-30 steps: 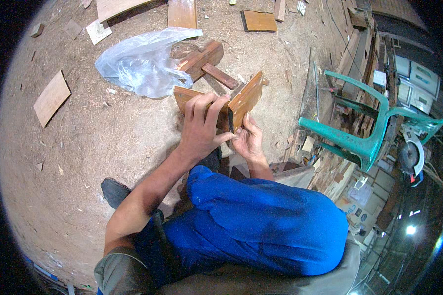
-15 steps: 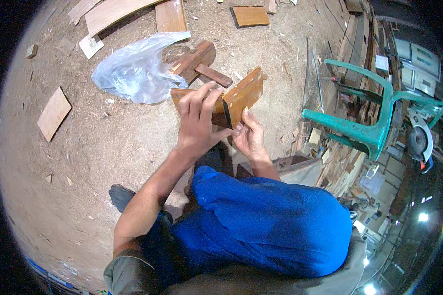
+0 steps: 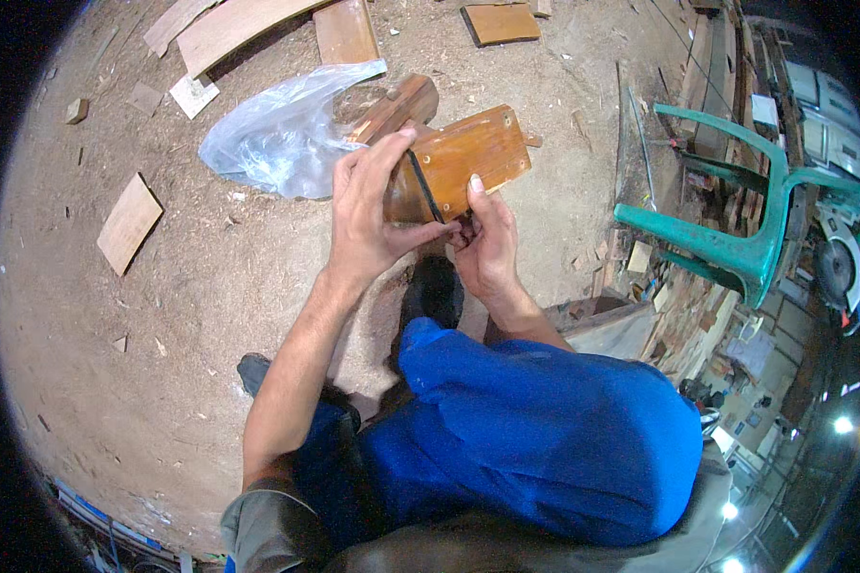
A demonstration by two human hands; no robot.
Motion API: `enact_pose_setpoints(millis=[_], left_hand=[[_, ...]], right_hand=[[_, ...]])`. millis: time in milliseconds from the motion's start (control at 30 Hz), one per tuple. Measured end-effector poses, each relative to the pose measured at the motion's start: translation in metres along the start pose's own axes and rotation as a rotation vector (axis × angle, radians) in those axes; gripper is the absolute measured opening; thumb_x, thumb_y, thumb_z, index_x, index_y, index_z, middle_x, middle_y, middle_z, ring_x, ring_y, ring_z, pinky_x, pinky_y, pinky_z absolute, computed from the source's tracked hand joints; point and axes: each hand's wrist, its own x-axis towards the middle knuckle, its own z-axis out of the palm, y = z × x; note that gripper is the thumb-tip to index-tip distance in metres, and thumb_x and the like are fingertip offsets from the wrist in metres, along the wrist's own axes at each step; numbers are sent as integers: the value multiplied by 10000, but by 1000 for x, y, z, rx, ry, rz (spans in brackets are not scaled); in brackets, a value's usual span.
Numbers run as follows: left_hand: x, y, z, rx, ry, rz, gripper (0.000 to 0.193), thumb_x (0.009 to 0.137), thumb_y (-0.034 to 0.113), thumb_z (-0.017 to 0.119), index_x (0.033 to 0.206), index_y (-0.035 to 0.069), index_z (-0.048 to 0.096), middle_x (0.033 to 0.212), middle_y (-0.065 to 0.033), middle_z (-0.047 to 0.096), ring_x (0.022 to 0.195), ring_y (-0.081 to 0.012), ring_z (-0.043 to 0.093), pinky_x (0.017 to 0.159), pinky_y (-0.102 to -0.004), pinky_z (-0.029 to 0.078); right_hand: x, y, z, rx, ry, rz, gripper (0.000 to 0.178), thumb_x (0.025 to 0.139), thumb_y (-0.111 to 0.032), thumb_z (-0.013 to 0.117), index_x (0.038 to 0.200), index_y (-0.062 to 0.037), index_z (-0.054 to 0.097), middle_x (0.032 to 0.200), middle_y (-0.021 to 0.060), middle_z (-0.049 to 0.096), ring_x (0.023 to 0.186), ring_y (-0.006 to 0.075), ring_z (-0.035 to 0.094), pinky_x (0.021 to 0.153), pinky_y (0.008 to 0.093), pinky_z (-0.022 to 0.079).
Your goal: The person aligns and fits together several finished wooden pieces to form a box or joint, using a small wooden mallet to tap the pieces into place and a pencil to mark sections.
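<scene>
In front of me I hold a varnished orange-brown wooden piece [image 3: 473, 158], raised above the floor and tilted. A black strip crosses it, and small light spots mark the corners of its broad face. My left hand [image 3: 365, 224] grips its left end, fingers over the far side and thumb along the lower edge. My right hand [image 3: 490, 239] holds the lower edge, with the thumb pressed on the broad face; its other fingers are largely hidden. Just beyond lies a brown wooden block [image 3: 401, 103], partly covered by my hold and by a clear plastic bag [image 3: 277, 138].
Loose boards [image 3: 248, 33] lie at the far left, and a pale wooden offcut [image 3: 130, 222] rests on the dusty floor [image 3: 191, 315]. Another varnished board [image 3: 503, 25] is at the far side. To the right are a green plastic chair [image 3: 707, 229] and a circular saw [image 3: 839, 263].
The wooden piece has been turned so that its broad face now shows more fully. My right thumb has moved up onto that face. The whole view has shifted slightly.
</scene>
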Motion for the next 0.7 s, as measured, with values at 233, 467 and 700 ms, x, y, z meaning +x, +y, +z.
enact_pose_setpoints(millis=[233,467,700], left_hand=[[-2,-8,-7,-56,18,-42,1003,503,253,991,1397,95,564,1398,-104,604,1264,-314,549,1089,-444,412],[-3,-12,-17,-120,-16,-90,952,501,251,992,1356,87,605,1370,-93,627,1249,-312,565,1062,-428,461],[-1,-21,-27,-203,-77,-103,972,502,291,1001,1369,97,606,1367,-87,634,1217,-286,599,986,-392,521]], right_hand=[[-4,9,10,-51,44,-18,266,1026,-366,626,1111,-116,593,884,-15,654,675,55,593,547,215,445],[-14,12,19,-148,67,-54,253,1025,-346,635,1072,-98,613,827,-22,625,615,44,531,530,222,422],[-17,21,9,-131,-26,-65,216,1016,-290,658,1060,-83,614,797,-24,595,607,49,514,509,242,392]])
